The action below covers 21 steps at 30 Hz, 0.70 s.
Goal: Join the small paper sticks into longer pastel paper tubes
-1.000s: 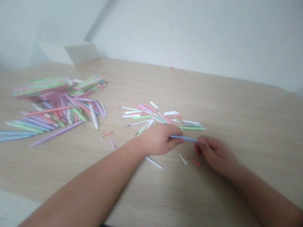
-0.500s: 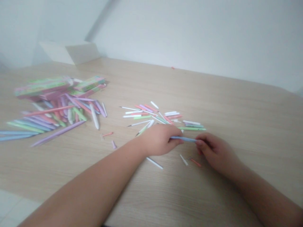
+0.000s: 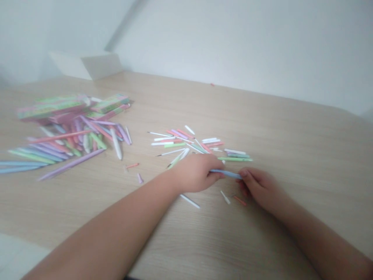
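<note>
In the head view, we find the left hand (image 3: 195,173) and the right hand (image 3: 262,190) meeting low in the frame above the pale wood worktop (image 3: 291,116). Between them is a pale blue stick (image 3: 225,174). The left fingers (image 3: 217,175) are closed around one end of it, while the right fingertips (image 3: 241,174) pinch the other, leaving its middle bare.

As for how far things stand, we can only say how they lie. A large, loose heap of long pastel sticks (image 3: 67,142) spreads across the left of the worktop, beside flat green-and-pink packets (image 3: 49,109). A much smaller spread of short white, green and pink pieces (image 3: 186,142) lies just beyond the hands. Nearer us, a white piece (image 3: 189,201), a short white stub (image 3: 225,197) and an orange-red stub (image 3: 239,200) lie singly.

Blur keeps us from counting the heap, reading the packets or telling what the sticks are made of. The fingers hide both ends of the blue stick, and the bottom edge cuts off both arms. A white block (image 3: 86,65) at the far edge is too soft to identify.
</note>
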Each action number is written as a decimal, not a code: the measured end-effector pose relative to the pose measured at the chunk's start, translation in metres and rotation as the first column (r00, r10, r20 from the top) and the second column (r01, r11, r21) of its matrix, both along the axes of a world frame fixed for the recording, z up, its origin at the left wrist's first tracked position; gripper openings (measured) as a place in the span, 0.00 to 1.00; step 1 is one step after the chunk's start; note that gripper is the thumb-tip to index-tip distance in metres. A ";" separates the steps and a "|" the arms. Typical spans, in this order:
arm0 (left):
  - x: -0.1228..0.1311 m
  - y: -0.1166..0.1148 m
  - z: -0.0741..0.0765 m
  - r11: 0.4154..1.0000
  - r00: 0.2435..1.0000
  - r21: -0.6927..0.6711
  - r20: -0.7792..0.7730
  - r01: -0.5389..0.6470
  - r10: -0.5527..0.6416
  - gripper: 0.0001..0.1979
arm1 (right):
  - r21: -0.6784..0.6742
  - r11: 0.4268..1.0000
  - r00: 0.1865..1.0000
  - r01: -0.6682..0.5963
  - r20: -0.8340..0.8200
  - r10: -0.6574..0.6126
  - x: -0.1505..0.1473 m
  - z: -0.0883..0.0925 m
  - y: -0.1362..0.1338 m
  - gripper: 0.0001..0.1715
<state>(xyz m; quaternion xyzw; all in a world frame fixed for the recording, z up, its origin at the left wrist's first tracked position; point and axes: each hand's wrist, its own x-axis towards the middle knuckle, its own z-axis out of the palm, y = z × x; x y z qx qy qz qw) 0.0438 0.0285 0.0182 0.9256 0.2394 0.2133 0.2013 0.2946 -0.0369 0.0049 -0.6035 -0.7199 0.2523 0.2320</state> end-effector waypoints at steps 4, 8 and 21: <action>-0.001 0.002 0.000 0.999 0.999 -0.039 0.028 -0.022 0.023 0.13 | 0.126 0.992 0.998 -0.011 -0.061 0.019 0.002 0.000 -0.001 0.14; 0.000 0.000 0.001 0.998 0.998 -0.065 0.054 -0.008 0.011 0.13 | 0.177 0.983 0.997 -0.057 0.061 0.047 0.003 -0.001 -0.002 0.09; 0.013 0.004 -0.003 0.542 0.716 -0.802 0.531 0.252 0.453 0.14 | 0.109 0.993 0.999 0.042 -0.002 -0.042 -0.012 0.003 -0.004 0.19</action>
